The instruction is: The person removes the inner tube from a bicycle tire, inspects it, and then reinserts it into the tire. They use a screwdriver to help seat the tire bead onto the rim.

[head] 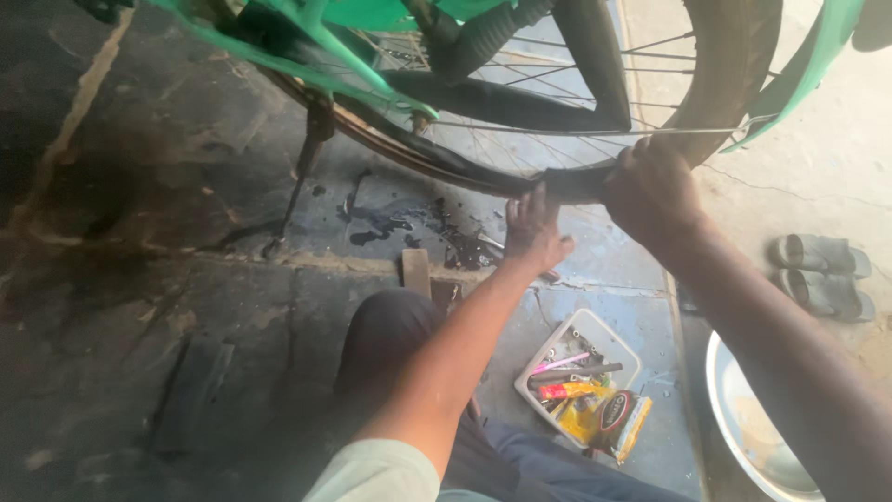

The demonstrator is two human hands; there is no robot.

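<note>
A green bicycle frame [307,42] stands over me with its spoked wheel and black tyre [725,84] at the top of the head view. My left hand [532,232] presses its fingers up against the lower edge of the tyre and rim [437,158]. My right hand [650,191] grips the tyre just to the right, where the rubber is pulled off the rim. A black inner tube [502,100] loops inside the wheel behind the spokes.
A white tray [595,333] of small tools and yellow packets lies on the floor by my knee. A metal basin [734,428] sits at lower right, a pair of grey sandals [822,270] beyond it. The kickstand [299,181] rests on stained concrete.
</note>
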